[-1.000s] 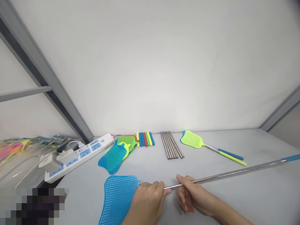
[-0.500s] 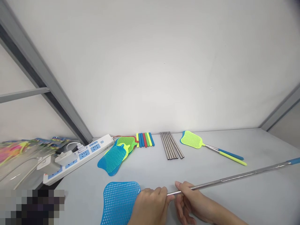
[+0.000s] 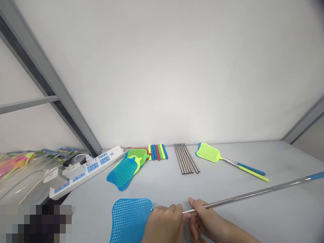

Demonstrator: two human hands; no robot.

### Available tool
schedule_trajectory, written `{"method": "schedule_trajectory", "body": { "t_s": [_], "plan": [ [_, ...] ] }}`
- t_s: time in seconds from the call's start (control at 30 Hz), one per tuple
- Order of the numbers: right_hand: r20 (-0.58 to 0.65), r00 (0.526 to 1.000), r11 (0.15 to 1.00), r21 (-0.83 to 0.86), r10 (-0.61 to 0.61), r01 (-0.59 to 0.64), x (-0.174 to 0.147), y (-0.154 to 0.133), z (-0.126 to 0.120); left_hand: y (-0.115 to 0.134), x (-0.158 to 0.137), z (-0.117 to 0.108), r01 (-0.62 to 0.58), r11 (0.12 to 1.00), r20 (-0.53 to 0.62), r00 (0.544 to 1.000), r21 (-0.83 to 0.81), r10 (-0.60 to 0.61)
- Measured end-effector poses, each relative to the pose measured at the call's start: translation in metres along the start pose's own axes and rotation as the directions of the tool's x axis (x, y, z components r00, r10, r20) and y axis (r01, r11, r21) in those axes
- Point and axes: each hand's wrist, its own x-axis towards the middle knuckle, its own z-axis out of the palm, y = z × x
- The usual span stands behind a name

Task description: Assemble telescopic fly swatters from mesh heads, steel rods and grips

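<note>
A blue fly swatter [image 3: 131, 216] with a mesh head lies across the near part of the table. My left hand [image 3: 165, 222] is closed around the swatter beside its head, covering the joint between head and rod. Beyond that fist, the long extended metal rod [image 3: 249, 195] slants up to the right and ends in a blue grip [image 3: 316, 176] at the frame's edge. My right hand [image 3: 206, 216] pinches the rod just right of the left one, thumb on top, with its lower fingers curled beneath.
Mesh swatter heads [image 3: 124, 173] are piled at the back left, next to several coloured grips [image 3: 158, 152] and several metal rods [image 3: 186, 158]. Two swatters [image 3: 209, 152] lie further right. A power strip [image 3: 88, 172] with plugs and plastic-wrapped packages [image 3: 22, 168] occupy the left side.
The view has shifted slightly, so everything sits a little lower and further right. Both hands keep their hold on the blue swatter, with hardly any other movement.
</note>
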Motion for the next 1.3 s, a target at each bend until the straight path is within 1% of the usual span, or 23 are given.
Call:
{"method": "schedule_trajectory", "body": {
  "t_s": [0.2,0.3,0.47,0.6,0.77,0.97,1.13,1.3],
  "plan": [
    [0.040,0.999,1.000,0.005,0.025,-0.026,0.001,0.000,0.002,0.000,0.001,-0.002,-0.021,1.000,-0.014,1.000,-0.010,0.021],
    [0.053,0.998,0.999,-0.006,0.043,-0.043,0.001,-0.002,0.003,-0.001,0.001,-0.002,-0.011,1.000,-0.012,1.000,-0.003,0.011],
    [0.072,0.996,0.998,-0.048,0.043,-0.039,0.002,-0.003,0.004,-0.003,0.001,0.001,-0.021,1.000,-0.061,0.998,-0.006,0.021],
    [0.098,0.994,0.999,-0.031,0.047,-0.044,0.002,-0.002,0.001,-0.004,-0.001,0.002,-0.024,0.999,-0.091,0.996,-0.045,0.019],
    [0.111,0.993,0.999,0.006,0.046,-0.047,0.002,-0.001,0.000,-0.003,0.000,0.002,0.027,0.996,-0.078,0.996,-0.083,-0.034],
    [0.055,0.998,0.996,0.075,-0.042,0.038,-0.001,-0.003,-0.003,-0.002,-0.001,0.006,0.098,0.988,-0.102,0.989,-0.118,-0.110],
    [-0.038,0.995,0.994,0.067,-0.089,0.092,-0.006,-0.006,-0.003,-0.003,-0.001,0.007,0.177,0.973,-0.045,0.982,-0.150,-0.186],
    [-0.039,0.992,0.985,0.117,-0.120,0.124,-0.007,-0.004,-0.005,-0.005,0.000,0.008,0.213,0.966,-0.020,0.976,-0.145,-0.218]
  ]
}}
